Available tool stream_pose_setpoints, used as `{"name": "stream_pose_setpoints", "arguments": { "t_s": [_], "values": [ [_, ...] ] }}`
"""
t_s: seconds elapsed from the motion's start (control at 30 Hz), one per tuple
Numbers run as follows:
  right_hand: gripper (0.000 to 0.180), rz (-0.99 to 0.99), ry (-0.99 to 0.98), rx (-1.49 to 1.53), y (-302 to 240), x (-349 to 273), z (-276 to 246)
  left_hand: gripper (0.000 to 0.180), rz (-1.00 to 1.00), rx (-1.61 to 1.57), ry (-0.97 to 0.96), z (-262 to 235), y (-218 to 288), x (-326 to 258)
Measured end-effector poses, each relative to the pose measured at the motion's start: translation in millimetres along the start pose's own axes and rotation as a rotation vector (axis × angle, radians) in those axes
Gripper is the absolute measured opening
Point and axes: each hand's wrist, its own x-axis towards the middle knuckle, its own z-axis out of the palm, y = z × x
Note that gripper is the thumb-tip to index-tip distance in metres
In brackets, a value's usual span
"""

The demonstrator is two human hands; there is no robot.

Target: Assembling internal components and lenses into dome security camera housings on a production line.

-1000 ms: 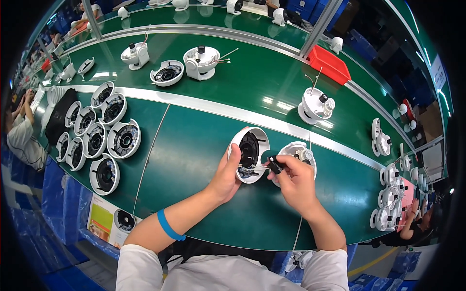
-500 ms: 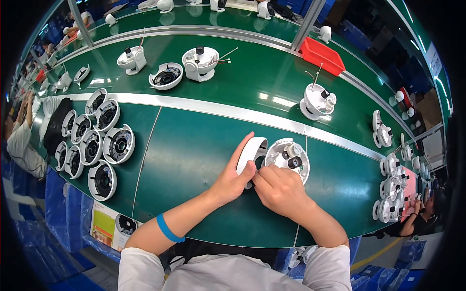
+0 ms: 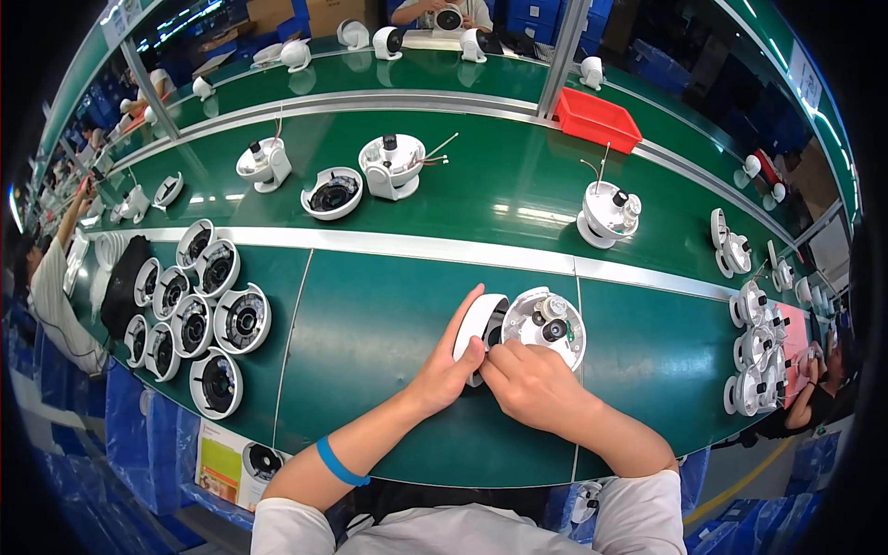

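My left hand (image 3: 446, 372) grips a white round camera cover (image 3: 474, 326), standing it on edge with its dark inside turned right. Close beside it lies an open white camera body (image 3: 566, 310), its lens and a clear round part facing up. My right hand (image 3: 532, 384) is closed, its thumb and fingertips pinched together at the gap between cover and body. Whatever they pinch is hidden behind the fingers. The right knuckles lie against the lower edge of the body.
Several white covers with black insides (image 3: 217, 382) stand at the left. Camera bodies (image 3: 610, 215) sit on the green belt beyond the metal strip (image 3: 416, 248), with a red tray (image 3: 599, 120) farther back. More bodies (image 3: 754, 347) crowd the right edge, near another person's hands (image 3: 809, 365).
My view has tilted upward, so the bench sits lower and a person across the line shows. Both hands keep nearly the same grip. At far left, a person's arm now reaches toward the belt.
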Motion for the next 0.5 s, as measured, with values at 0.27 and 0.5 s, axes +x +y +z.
{"name": "stream_pose_setpoints", "arguments": {
  "t_s": [0.27,0.5],
  "values": [
    [0.012,-0.007,0.061,0.017,-14,3,0,0.094,0.049,-0.031,-0.007,3,3,-13],
    [0.01,0.195,0.107,-0.032,-34,26,-14,0.104,0.087,0.121,0.012,-15,17,-23]
  ]
}}
